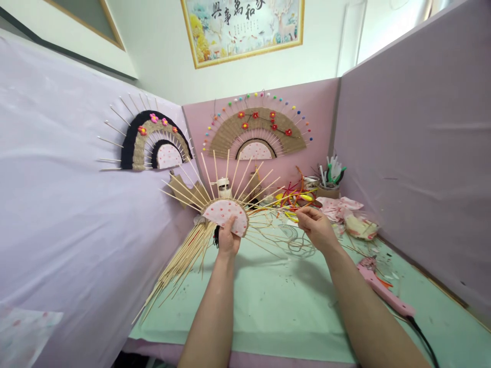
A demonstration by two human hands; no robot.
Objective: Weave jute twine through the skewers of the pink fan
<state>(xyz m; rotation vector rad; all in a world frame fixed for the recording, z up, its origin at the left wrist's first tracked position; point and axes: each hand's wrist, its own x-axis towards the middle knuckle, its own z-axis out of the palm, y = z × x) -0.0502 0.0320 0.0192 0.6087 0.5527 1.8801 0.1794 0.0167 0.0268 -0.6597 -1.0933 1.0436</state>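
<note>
My left grip pinching a polka-dotted stick fan, right grip pressed together to its right, contents I cannot tell

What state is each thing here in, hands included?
Left hand, closed on the dotted fan.
Right hand, fingertips drawn together; contents too small to tell.
Dotted fan, held up, ribs mostly bare.
Loose sticks, lying in a bundle.
Pink glue gun, lying down, cord attached.
Pink cloth, crumpled.
Black-edged fan, upright, flower-trimmed.
Brown fan, upright, flower-trimmed.
Framed picture, hung up.
</note>
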